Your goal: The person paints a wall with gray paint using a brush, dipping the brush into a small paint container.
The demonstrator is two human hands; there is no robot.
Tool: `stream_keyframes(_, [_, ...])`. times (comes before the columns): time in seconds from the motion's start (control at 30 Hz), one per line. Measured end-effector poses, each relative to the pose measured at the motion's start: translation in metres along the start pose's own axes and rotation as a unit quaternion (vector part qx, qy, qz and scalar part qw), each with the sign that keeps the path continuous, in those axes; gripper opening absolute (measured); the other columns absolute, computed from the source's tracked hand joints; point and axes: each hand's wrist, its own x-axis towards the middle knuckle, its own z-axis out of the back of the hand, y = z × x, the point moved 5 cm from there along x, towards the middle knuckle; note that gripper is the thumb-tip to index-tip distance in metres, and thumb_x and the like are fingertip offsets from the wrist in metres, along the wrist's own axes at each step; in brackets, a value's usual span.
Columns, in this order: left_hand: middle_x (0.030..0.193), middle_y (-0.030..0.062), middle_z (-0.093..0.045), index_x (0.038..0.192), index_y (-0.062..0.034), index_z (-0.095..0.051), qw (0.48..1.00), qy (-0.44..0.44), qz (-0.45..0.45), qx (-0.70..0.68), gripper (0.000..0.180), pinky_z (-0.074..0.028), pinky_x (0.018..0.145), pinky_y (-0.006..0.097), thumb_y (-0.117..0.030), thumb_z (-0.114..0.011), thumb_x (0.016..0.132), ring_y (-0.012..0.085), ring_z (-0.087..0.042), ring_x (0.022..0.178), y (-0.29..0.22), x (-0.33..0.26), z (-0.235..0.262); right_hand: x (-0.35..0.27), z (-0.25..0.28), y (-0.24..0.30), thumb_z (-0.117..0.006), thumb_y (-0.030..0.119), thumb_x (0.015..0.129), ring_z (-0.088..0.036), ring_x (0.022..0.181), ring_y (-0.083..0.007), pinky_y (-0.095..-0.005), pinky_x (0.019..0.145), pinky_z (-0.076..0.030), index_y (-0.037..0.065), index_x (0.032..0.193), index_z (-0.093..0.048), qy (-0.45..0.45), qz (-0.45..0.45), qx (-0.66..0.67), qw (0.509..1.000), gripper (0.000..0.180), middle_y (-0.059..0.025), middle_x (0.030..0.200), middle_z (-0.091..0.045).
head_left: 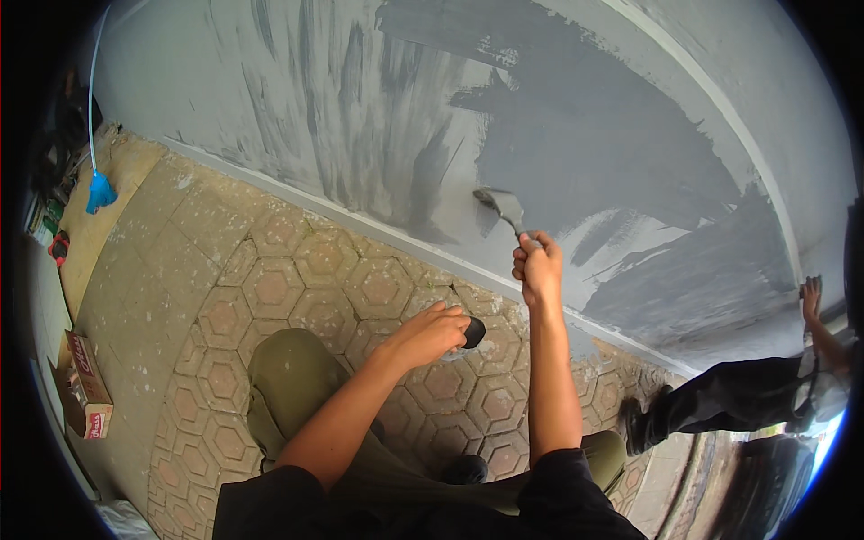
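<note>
My right hand (539,267) is closed round the handle of a paintbrush (506,207). The bristles, coated in grey, touch or nearly touch the wall (432,189) at the edge of a darker grey painted patch (594,144). Lower and to the left, my left hand (430,333) curls over a small container (474,332) with a dark round opening; most of its body is hidden under my fingers. It is held above the paving, between my knees and the wall.
Hexagonal paving (270,288) runs along the wall's foot. At the left are a blue broom (101,191) and an opened cardboard box (90,387). On the right, another person in dark trousers (738,396) has a hand (811,297) against the wall.
</note>
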Motion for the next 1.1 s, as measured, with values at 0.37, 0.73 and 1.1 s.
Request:
stream_keyframes(0.37, [0.096, 0.0029, -0.065, 0.079, -0.0110, -0.076, 1.000, 0.019, 0.012, 0.016, 0.003, -0.045, 0.097, 0.037, -0.011, -0.075, 0.082, 0.0222, -0.059, 0.107, 0.002, -0.002, 0.002, -0.049, -0.016, 0.101, -0.063, 0.007, 0.103, -0.055, 0.055, -0.0162, -0.0353, 0.054, -0.043, -0.012, 0.129, -0.068, -0.162, 0.386, -0.304, 0.856, 0.033, -0.0115, 0.069, -0.063])
stream_keyframes(0.73, [0.094, 0.0019, -0.064, 0.080, -0.0119, -0.077, 0.999, 0.013, 0.001, 0.041, 0.003, -0.045, 0.098, 0.037, -0.014, -0.078, 0.081, 0.0213, -0.059, 0.108, -0.002, -0.004, 0.000, -0.066, -0.033, 0.126, -0.065, 0.003, 0.099, -0.063, 0.055, -0.0273, -0.0394, 0.058, -0.049, -0.010, 0.124, -0.072, -0.131, 0.389, -0.448, 0.794, 0.029, -0.0250, 0.071, -0.068])
stream_keyframes(1.1, [0.091, 0.0019, -0.063, 0.074, -0.0121, -0.073, 1.000, -0.004, -0.004, 0.028, 0.005, -0.044, 0.093, 0.037, -0.012, -0.074, 0.079, 0.0215, -0.059, 0.104, -0.001, -0.003, 0.003, -0.043, -0.028, 0.033, -0.064, 0.003, 0.099, -0.069, 0.066, -0.0473, -0.0495, 0.061, -0.053, -0.008, 0.118, -0.072, -0.120, 0.347, -0.475, 0.800, 0.023, -0.0300, 0.073, -0.067])
